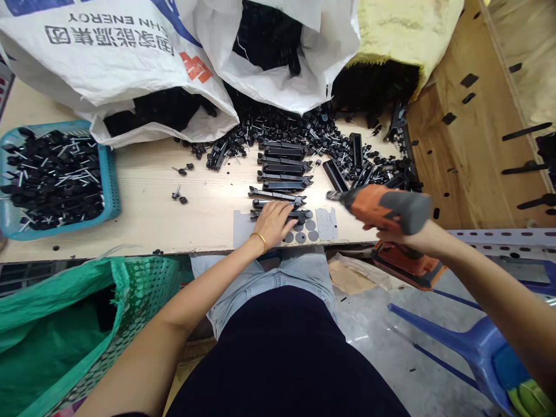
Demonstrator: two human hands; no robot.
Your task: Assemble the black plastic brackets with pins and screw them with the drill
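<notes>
My left hand (pixel 273 225) lies over the nearest black plastic bars (pixel 299 214) at the table's front, its fingers bent onto them. Its fingertips are partly hidden, but they appear to grip a bar. Beyond it, several similar black bars (pixel 284 168) with forked ends lie side by side in a column. My right hand (pixel 410 238) is wrapped around the handle of an orange and grey cordless drill (pixel 386 205). The drill's tip points left, above the table and apart from the bars. Grey round discs (pixel 313 236) are on the table beside my left hand.
A blue basket (pixel 112 179) of black-headed metal pins stands at the left. White sacks (pixel 143 69) and a yellow sack (pixel 403 29) open toward a heap of loose black pins (pixel 269 124). A green sack (pixel 121 295) hangs below left; a blue stool (pixel 469 341) stands right.
</notes>
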